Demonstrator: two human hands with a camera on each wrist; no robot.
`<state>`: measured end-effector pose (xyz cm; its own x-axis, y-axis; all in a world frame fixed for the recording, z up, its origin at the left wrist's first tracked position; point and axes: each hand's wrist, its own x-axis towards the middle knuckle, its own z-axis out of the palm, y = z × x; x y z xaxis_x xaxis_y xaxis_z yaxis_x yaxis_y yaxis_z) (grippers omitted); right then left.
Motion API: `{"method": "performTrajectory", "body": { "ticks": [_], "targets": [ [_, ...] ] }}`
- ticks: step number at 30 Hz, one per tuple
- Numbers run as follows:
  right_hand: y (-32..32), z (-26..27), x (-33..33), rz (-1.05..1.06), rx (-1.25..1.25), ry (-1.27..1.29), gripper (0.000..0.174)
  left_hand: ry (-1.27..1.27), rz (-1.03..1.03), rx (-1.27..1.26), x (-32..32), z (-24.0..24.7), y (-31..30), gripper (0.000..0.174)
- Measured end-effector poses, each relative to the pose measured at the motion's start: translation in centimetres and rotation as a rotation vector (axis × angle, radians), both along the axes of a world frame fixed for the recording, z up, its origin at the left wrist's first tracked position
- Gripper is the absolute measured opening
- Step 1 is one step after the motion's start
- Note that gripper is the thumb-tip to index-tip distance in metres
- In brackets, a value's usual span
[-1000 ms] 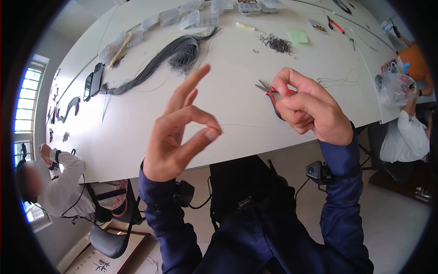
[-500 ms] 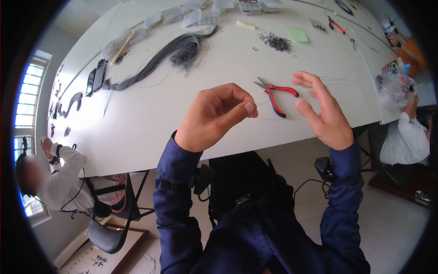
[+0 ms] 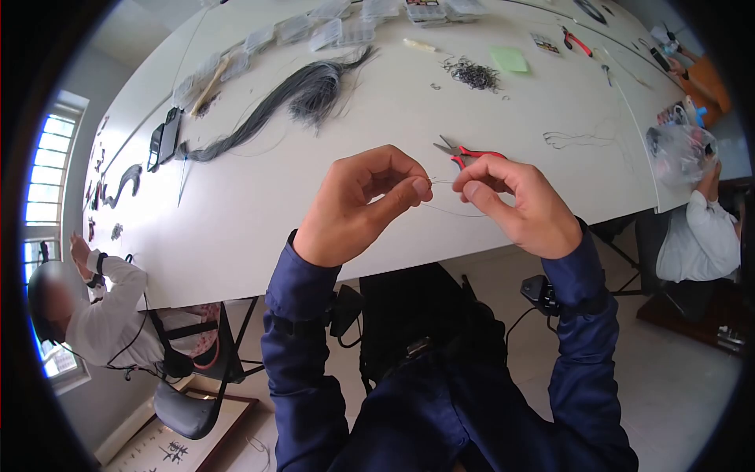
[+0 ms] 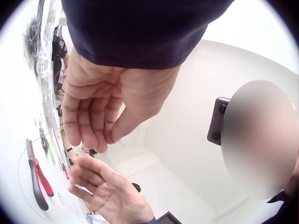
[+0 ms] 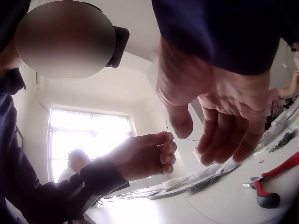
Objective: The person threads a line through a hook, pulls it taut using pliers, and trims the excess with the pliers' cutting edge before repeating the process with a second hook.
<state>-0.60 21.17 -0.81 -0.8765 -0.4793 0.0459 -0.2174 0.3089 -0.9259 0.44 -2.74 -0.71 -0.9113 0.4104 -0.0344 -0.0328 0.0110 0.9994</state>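
Note:
Between its thumb and fingertips my left hand (image 3: 358,206) pinches a thin line (image 3: 452,212), raised over the near part of the table. A tiny dark pin-like end (image 5: 167,129) sticks up from those fingertips in the right wrist view. My right hand (image 3: 523,203) is close beside on the right, its fingers bent a little. The right wrist view shows the line running past the gap between that hand's thumb and fingers, which stand apart. Red-and-black pliers (image 3: 454,151) lie on the table just behind the right hand, jaws apart, handles partly hidden by it.
A long hank of grey strands (image 3: 267,114) lies at the left. Farther back are a pile of small dark hook-like pieces (image 3: 472,73), a green paper (image 3: 511,60) and clear plastic boxes (image 3: 358,31). Loose looped lines (image 3: 578,140) lie at right. People sit at both sides.
My left hand has moved right and in front of me, still pinching the line. The right hand uncurled, spread away from the pliers, then came left toward the left fingertips.

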Motion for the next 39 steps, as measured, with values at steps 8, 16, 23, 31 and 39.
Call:
{"method": "performTrajectory", "body": {
  "ticks": [8,16,23,31,39],
  "targets": [
    [-1.2,0.3,-0.3,0.004,-0.055,-0.192,0.018,0.024,0.046,-0.024,-0.1,-0.2,0.5,0.012],
    [-0.9,-0.4,-0.8,-0.028,0.094,-0.051,0.013,0.025,0.041,-0.044,-0.2,-0.6,0.6,0.014],
    [-1.1,-0.8,-1.6,-0.196,-0.053,0.205,0.015,0.198,0.076,-0.221,-0.9,-1.2,0.1,0.014],
    [-2.7,-1.5,-6.4,-0.219,-0.100,-0.101,0.018,0.042,0.121,-0.147,-5.6,-2.0,-0.8,0.015],
    [-5.1,-4.6,-10.2,-0.384,-0.490,-0.387,0.015,-0.077,0.134,0.089,-9.3,-6.3,-1.8,0.017]
  ]
}}
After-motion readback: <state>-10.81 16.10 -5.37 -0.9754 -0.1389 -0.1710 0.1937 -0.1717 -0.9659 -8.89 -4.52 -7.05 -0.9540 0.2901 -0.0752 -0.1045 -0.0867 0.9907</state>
